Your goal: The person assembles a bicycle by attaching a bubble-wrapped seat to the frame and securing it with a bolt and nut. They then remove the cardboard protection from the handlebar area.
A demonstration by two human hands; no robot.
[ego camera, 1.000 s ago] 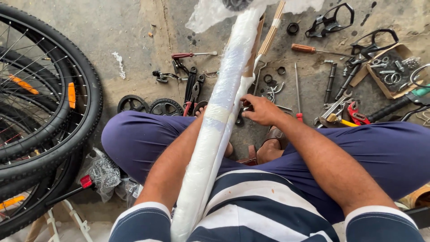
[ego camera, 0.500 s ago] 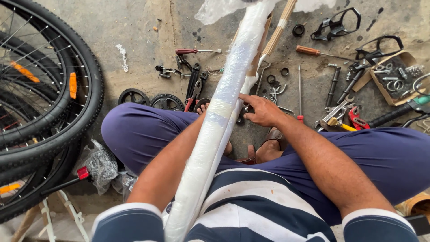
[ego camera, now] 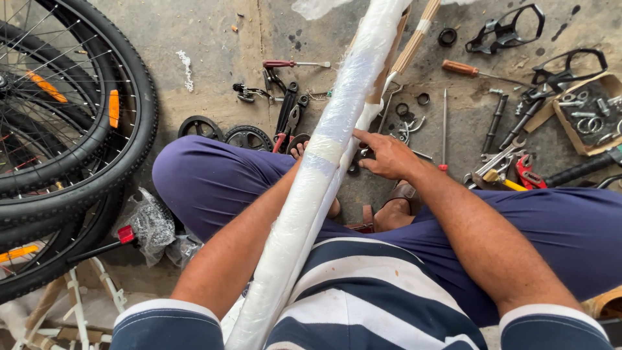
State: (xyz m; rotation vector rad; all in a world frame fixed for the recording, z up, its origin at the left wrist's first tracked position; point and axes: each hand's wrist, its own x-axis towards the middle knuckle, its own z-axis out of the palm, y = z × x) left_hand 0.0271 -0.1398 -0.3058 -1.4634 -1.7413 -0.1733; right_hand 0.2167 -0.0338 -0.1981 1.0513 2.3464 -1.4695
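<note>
Two bike wheels [ego camera: 71,123] stand at the left edge, out of the way of the work. A person sits on the concrete floor [ego camera: 214,45] with knees spread, so a long tube [ego camera: 324,162] wrapped in white plastic film can lie between the legs, running from the lap up and away. That slant looks meant to keep the wrapping within reach. The right hand [ego camera: 389,155] rests against the tube's right side about midway along; its fingers [ego camera: 364,139] are stretched nearly flat, the tips touching the film, not closed round anything. The left hand is hidden behind the tube, so its grip cannot be told. Tools lie scattered ahead: pliers [ego camera: 288,116], a red-handled screwdriver [ego camera: 295,63], spanners [ego camera: 502,159] and a small box [ego camera: 586,113] of metal bits at the right.
</note>
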